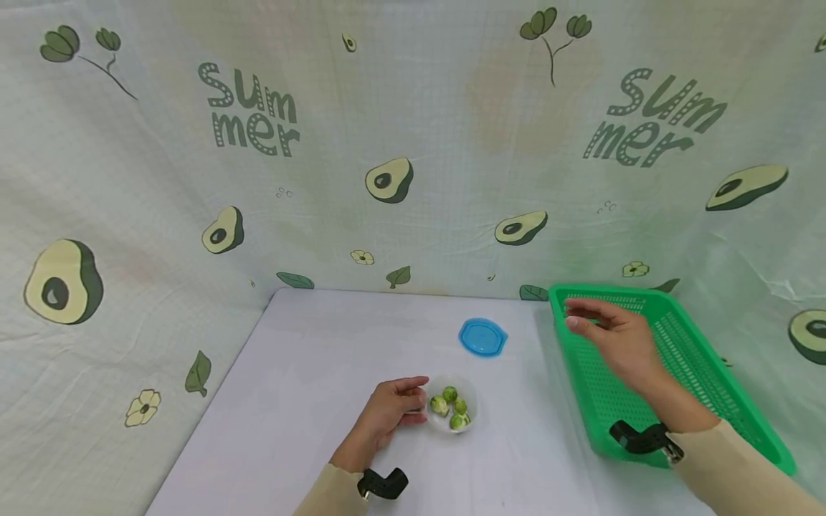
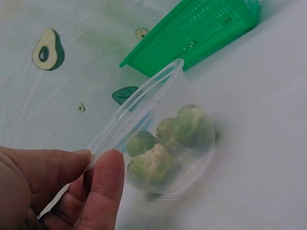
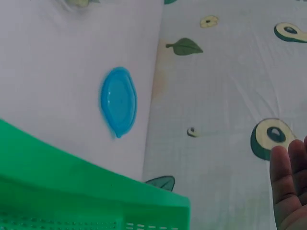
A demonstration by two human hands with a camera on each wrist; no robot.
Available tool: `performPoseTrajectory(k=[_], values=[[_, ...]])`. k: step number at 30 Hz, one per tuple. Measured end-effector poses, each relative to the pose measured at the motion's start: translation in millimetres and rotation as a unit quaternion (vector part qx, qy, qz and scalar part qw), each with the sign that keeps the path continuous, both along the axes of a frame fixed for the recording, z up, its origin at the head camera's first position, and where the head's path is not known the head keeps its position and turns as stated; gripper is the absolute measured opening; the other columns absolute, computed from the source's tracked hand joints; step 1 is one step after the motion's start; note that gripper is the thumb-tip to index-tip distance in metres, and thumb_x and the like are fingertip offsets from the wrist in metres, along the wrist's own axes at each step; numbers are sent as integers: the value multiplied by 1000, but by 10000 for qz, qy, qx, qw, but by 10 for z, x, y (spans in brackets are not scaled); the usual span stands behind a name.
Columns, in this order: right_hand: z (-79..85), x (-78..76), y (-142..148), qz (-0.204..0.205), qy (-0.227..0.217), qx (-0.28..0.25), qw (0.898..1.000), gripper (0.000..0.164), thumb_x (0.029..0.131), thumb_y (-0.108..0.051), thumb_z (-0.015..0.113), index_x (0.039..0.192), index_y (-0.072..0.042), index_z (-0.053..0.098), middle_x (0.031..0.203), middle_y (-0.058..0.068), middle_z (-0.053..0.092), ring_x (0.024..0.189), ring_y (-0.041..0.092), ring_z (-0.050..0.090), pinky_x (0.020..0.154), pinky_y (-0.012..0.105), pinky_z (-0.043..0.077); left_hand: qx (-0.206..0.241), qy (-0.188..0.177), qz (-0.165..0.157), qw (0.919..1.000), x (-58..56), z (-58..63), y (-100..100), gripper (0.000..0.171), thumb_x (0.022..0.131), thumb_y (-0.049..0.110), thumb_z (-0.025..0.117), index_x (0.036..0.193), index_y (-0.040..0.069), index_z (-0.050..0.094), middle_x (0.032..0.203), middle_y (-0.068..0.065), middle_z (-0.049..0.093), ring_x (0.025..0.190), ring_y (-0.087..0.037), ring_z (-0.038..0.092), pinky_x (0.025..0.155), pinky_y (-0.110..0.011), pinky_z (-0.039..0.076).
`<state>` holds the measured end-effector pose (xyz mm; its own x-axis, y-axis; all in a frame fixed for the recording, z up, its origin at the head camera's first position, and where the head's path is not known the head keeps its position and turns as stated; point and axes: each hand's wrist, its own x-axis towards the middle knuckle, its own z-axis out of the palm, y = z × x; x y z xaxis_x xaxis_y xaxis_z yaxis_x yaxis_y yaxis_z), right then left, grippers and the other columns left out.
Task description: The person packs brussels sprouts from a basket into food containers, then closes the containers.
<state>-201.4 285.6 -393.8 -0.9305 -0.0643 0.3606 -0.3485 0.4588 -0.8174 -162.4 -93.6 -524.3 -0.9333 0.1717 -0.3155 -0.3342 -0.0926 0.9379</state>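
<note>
while left hand pinches bowl, right hand hovers

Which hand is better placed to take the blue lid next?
Probably the right hand: it looks empty, raised near the green basket. The left hand pinches the clear bowl's rim and might have to release it for the blue lid.

Head view: bright, diffuse light falls evenly over the worktop, with a soft shadow beside the green basket and faint glare on creases of the backdrop cloth; prints near the edges appear stretched. Left wrist view: dimmer, slightly soft, pale highlights tracing the clear bowl. Right wrist view: dim, muted, the blue lid soft-edged.
</note>
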Motion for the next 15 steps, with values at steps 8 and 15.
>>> performPoseTrajectory(k=[8,15], values=[[-48,-156,321,315,-103,-160,9993,43,101,-7,71,143,-3,64,115,-24,74,103,-10,67,79,12,57,59,30,-2,10000,-10,-31,-6,46,96,-6,68,142,-2,63,106,-11,65,87,-13,66,74,-29,66],[-126,-330,669,626,-446,-647,9949,47,103,-5,68,149,-5,60,120,-21,74,107,-9,68,84,10,56,75,102,-10,9999,-20,-59,-9,47,97,-5,69,143,-4,62,105,-10,65,86,-13,66,73,-28,66]])
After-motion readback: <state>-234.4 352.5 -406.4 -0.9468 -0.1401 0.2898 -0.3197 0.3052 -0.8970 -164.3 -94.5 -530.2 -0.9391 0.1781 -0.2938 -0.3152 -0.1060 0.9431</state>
